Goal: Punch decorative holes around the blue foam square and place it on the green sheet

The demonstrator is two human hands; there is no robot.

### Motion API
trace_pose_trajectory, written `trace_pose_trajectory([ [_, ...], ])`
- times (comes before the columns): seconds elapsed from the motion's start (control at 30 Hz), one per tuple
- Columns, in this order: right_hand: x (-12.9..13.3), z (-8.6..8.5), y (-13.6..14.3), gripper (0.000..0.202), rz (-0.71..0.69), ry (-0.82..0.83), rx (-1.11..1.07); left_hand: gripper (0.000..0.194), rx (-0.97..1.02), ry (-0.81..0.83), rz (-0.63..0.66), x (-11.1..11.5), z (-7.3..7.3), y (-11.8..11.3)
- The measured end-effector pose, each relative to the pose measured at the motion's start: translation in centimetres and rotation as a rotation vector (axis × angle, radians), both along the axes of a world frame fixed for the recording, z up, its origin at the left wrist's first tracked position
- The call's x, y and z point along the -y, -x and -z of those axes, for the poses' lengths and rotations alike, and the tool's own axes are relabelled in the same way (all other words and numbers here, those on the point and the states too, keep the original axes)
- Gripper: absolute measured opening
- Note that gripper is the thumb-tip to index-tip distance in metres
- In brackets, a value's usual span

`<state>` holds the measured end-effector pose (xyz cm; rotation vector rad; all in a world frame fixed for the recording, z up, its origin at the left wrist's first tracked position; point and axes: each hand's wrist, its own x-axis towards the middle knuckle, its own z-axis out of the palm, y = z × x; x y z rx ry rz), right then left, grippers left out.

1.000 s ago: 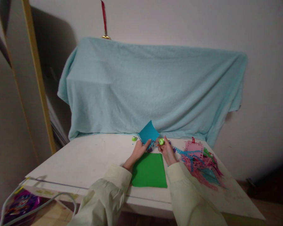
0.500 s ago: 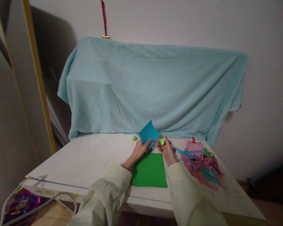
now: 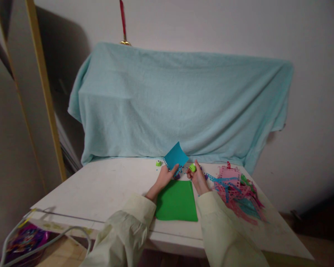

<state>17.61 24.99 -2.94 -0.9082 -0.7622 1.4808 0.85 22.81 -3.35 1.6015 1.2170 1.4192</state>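
Observation:
My left hand pinches a blue sheet of paper by its lower corner, with small punched holes along its lower edges. To the right, my right hand is closed around a small green craft punch, its thumb pointing up along it. Punch and paper are apart, with a narrow gap between them. A stack of green paper lies flat on the table just below both hands. Another small green punch stands behind my left hand. Tiny blue bits and purple pieces lie between the hands, partly hidden.
On the right of the white table lies a heap of punched paper strips, pink, blue and green. A light blue towel hangs behind the table's back edge. A purple package sits below at the left, beside a pale tube frame.
Almost nothing differs. The green punch in my right hand has turned and shifted slightly; my left hand keeps the blue paper in nearly the same place.

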Motion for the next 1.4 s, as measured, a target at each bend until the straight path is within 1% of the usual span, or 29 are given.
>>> trace_pose_trajectory([
  [0.13,-0.2,0.4,-0.1,0.054,-0.006,0.001,0.024,0.046,0.001,-0.006,0.010,0.1,-0.1,0.0],
  [0.23,-0.1,0.5,-0.2,0.053,-0.002,-0.034,0.032,0.046,0.000,-0.009,0.013,0.1,-0.1,0.1],
  [0.5,0.8,0.3,-0.2,0.047,0.005,-0.126,0.036,0.045,-0.009,0.003,0.001,-0.1,0.2,0.1],
  [0.73,0.8,0.3,-0.1,0.043,0.026,-0.124,0.034,0.047,-0.008,0.005,0.003,0.0,0.0,0.1],
  [0.93,1.0,0.2,-0.2,0.039,-0.005,-0.173,0.011,0.048,-0.005,0.002,0.003,0.0,-0.1,0.1],
  [1.2,1.1,-0.2,-0.3,0.042,-0.033,-0.162,0.039,0.050,0.010,0.003,0.003,0.1,-0.2,0.1],
  [1.4,1.3,-0.4,-0.2,0.042,-0.026,-0.158,0.058,0.050,-0.001,0.008,-0.007,0.2,-0.3,0.1],
])
